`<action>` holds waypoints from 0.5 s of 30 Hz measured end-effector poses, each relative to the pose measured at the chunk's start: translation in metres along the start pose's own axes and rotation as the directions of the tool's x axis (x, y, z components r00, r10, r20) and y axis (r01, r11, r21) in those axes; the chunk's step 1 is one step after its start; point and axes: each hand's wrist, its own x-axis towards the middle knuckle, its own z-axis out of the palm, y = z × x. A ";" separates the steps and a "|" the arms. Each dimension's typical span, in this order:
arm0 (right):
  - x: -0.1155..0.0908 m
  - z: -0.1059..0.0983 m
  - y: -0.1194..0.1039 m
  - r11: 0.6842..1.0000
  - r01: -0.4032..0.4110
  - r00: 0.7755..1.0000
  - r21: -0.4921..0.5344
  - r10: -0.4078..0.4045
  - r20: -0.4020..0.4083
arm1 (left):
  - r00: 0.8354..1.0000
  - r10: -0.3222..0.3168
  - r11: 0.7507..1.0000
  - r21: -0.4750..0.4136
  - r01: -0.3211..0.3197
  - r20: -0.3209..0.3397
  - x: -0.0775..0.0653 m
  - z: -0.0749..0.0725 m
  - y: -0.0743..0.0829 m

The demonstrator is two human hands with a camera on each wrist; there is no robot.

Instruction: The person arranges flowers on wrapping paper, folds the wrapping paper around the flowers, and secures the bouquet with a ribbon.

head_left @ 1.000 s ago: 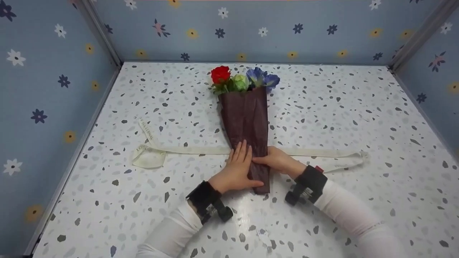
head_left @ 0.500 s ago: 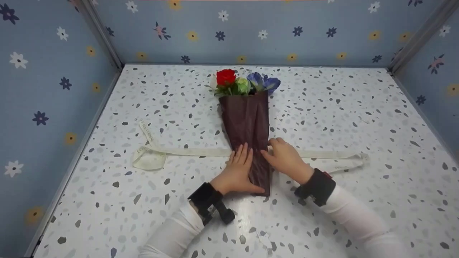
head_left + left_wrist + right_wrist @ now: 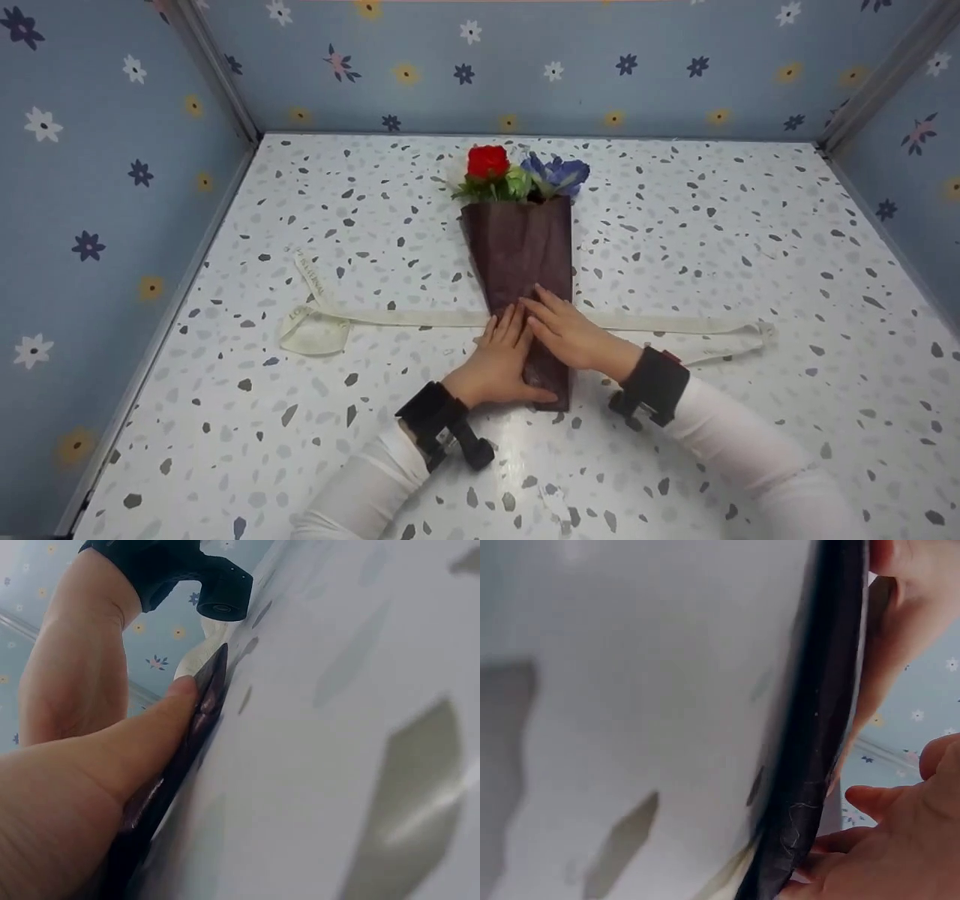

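Head view: A person's left hand and right hand rest with fingertips meeting on the lower part of a maroon-paper bouquet, center frame. Neither hand pinches anything: the left's long fingers lie straight, thumb stretched toward the wrap's foot; the right's fingers extend, slightly spread. A red rose, a pale-green bloom and a blue-violet flower crown it at upper center. A cream ribbon emerges on both sides.

Left wrist view: The left thumb lies along the dark paper, left of center, below a black wrist camera at the top.

Right wrist view: Right-hand fingers reach the paper at lower right; how firmly they press cannot be told. With no tie visible around it, the paper could unfurl if both hands lift, and an uneven push could skew the bouquet across the ribbon.
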 end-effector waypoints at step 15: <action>0.007 0.002 0.014 0.997 0.016 0.987 -0.072 -0.004 0.161 | 0.999 -0.036 0.999 -0.040 0.036 0.006 -0.024 -0.004 -0.010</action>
